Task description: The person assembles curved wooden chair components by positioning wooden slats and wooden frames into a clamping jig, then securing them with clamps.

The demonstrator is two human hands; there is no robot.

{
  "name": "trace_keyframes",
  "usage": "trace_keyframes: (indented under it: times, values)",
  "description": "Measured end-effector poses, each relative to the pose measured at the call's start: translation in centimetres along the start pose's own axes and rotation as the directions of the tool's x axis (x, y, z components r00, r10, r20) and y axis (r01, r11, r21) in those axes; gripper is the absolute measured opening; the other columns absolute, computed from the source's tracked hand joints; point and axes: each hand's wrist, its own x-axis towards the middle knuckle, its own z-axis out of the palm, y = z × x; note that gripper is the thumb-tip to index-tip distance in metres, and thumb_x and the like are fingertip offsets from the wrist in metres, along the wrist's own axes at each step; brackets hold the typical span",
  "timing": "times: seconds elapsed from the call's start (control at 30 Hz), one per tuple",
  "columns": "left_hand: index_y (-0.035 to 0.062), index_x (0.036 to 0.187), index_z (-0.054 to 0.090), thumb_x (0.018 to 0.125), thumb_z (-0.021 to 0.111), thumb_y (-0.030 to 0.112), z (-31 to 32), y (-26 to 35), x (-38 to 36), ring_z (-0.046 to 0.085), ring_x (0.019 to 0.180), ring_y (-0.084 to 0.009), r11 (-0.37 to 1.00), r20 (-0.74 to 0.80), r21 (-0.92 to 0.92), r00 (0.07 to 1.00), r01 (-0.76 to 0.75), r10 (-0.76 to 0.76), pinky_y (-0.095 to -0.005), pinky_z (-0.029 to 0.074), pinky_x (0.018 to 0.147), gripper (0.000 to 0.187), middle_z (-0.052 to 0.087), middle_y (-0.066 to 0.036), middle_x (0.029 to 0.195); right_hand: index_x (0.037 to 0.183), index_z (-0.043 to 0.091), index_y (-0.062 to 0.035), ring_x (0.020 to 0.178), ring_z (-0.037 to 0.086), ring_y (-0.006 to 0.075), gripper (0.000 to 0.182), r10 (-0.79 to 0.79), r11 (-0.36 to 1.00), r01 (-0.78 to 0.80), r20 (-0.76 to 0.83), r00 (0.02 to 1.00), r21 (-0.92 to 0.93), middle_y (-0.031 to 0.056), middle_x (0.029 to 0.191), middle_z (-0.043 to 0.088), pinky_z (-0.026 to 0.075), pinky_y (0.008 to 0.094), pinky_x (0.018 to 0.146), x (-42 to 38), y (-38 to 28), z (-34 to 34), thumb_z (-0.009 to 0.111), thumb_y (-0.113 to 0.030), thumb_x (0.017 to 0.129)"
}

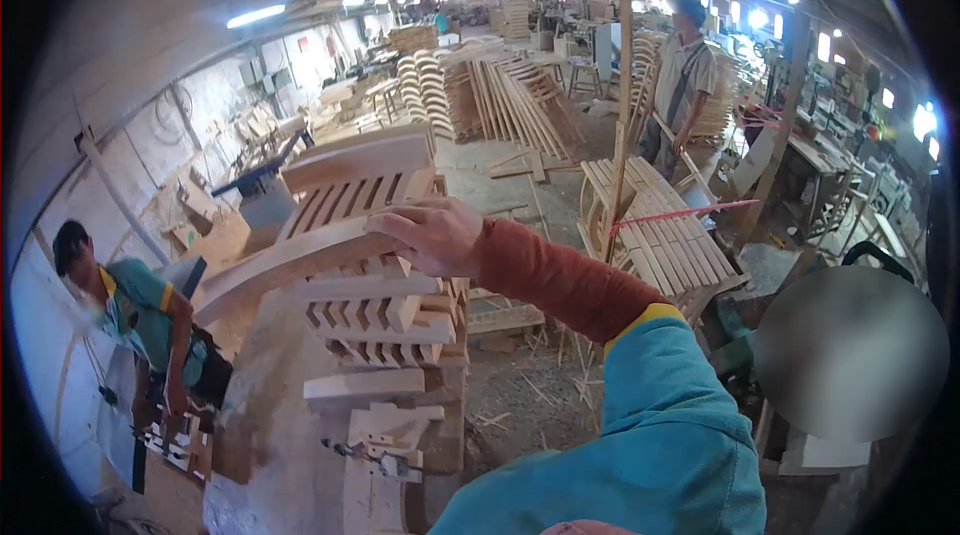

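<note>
My right hand [432,238] reaches across from the right in a teal sleeve with a red-brown cuff. Its fingers are closed over the near end of a curved wooden board [285,263], which slants down to the left. Below and behind that board, slatted wooden pieces [385,320] lie stacked on the workbench [270,425]. A short wooden block [364,385] sits lower on the bench. Closer to me is a wooden jig [375,485] with a metal toggle clamp [375,457]. My left hand is out of view.
At the left a co-worker [145,310] bends over other work. Another person [688,85] stands at the back right, beside a wooden post [622,85]. Slatted panels [665,235] are stacked right of my arm. Wood scraps [540,385] litter the floor.
</note>
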Motion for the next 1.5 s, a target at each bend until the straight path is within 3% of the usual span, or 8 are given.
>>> trace_keyframes:
  times: [0.03, 0.17, 0.27, 0.33, 0.6, 0.83, 1.03, 1.5]
  values:
    - [-0.0041, 0.120, 0.050, 0.082, 0.061, 0.014, 3.2, 3.2, 2.3, 0.053, 0.107, -0.0309, 0.735, 0.032, -0.534, 0.879, 0.417, -0.476, -0.0415, 0.041, 0.094, 0.044, 0.054, -0.021, 0.118, 0.107, 0.056, -0.0085, 0.091, 0.062, 0.0300, 0.038, -0.082, 0.996, 0.083, -0.070, 0.994, 0.018, 0.0119, 0.099, 0.063, 0.052, 0.0386, 0.077, 0.2, -1.2, -0.2, 0.063, -0.004, 0.069]
    - [0.0153, 0.139, 0.027, 0.088, 0.050, 0.040, 11.0, 13.6, 10.3, 0.048, 0.112, -0.0288, -0.052, 0.678, -0.720, 0.685, 0.692, -0.266, -0.0447, 0.044, 0.089, 0.061, 0.047, -0.014, 0.126, 0.104, 0.062, -0.0079, 0.101, 0.060, 0.0268, 0.037, -0.217, 0.976, 0.218, -0.153, 0.964, -0.011, 0.0079, 0.106, 0.063, 0.048, 0.0396, 0.088, 0.8, -5.7, 0.3, 0.064, -0.003, 0.068]
    - [0.0116, 0.136, 0.030, 0.091, 0.047, 0.038, 14.2, 17.6, 11.7, 0.040, 0.121, -0.0310, -0.473, 0.586, -0.727, 0.809, 0.498, -0.050, -0.0453, 0.037, 0.097, 0.055, 0.037, -0.016, 0.136, 0.107, 0.063, -0.0107, 0.107, 0.057, 0.0258, 0.037, -0.253, 0.965, 0.263, -0.188, 0.949, 0.026, 0.0045, 0.111, 0.062, 0.041, 0.0431, 0.096, 0.7, -8.3, 2.0, 0.064, -0.010, 0.069]
    - [0.0094, 0.132, 0.037, 0.090, 0.051, 0.031, 14.6, 21.6, 12.3, 0.043, 0.119, -0.0294, -0.331, 0.467, -0.883, 0.693, 0.333, -0.549, -0.0449, 0.040, 0.096, 0.049, 0.042, -0.015, 0.132, 0.107, 0.063, -0.0120, 0.109, 0.056, 0.0266, 0.037, -0.289, 0.954, 0.298, -0.137, 0.947, 0.046, 0.0044, 0.112, 0.062, 0.037, 0.0442, 0.099, 0.2, -9.7, 2.5, 0.064, -0.011, 0.071]
    - [0.0043, 0.123, 0.046, 0.083, 0.052, 0.001, 11.9, 11.2, 12.5, 0.050, 0.111, -0.0213, -0.046, 0.278, -0.959, 0.889, 0.281, -0.363, -0.0368, 0.040, 0.095, 0.040, 0.054, -0.008, 0.120, 0.118, 0.053, -0.0031, 0.116, 0.050, 0.0314, 0.049, 0.018, 0.812, -0.157, 0.244, 0.970, 0.562, 0.0123, 0.117, 0.057, 0.035, 0.0405, 0.100, -4.7, -14.2, 9.1, 0.065, -0.001, 0.070]
    - [0.0047, 0.128, 0.042, 0.084, 0.054, 0.003, 5.4, 0.9, 12.7, 0.049, 0.109, -0.0155, 0.435, 0.192, -0.825, 0.903, 0.361, -0.385, -0.0301, 0.036, 0.095, 0.046, 0.052, -0.005, 0.120, 0.123, 0.045, 0.0030, 0.093, 0.059, 0.0255, 0.046, 0.276, 0.273, -0.768, 0.718, 0.639, 0.579, 0.0188, 0.115, 0.056, 0.046, 0.0293, 0.081, -11.7, -19.8, 16.4, 0.061, -0.012, 0.082]
    - [-0.0010, 0.134, 0.035, 0.082, 0.058, 0.002, 4.8, -5.1, 10.3, 0.045, 0.115, -0.0136, 0.553, 0.388, -0.637, 0.843, 0.537, -0.372, -0.0258, 0.036, 0.094, 0.057, 0.049, -0.007, 0.125, 0.125, 0.044, -0.0006, 0.101, 0.055, 0.0327, 0.045, 0.031, 0.740, -0.407, 0.577, 0.816, 0.536, 0.0208, 0.110, 0.056, 0.044, 0.0404, 0.085, -13.0, -24.5, 22.6, 0.055, -0.018, 0.085]
    - [0.0067, 0.136, 0.035, 0.082, 0.057, 0.006, 16.7, -16.2, -4.6, 0.050, 0.105, -0.0102, 0.380, 0.922, -0.190, 0.298, 0.905, -0.249, -0.0241, 0.039, 0.091, 0.059, 0.052, -0.002, 0.122, 0.110, 0.055, -0.0135, 0.076, 0.057, 0.0275, 0.026, 0.325, 0.774, -0.562, 0.580, 0.747, 0.290, 0.0120, 0.086, 0.055, 0.046, 0.0355, 0.065, -11.1, -25.4, 28.4, 0.048, -0.006, 0.086]
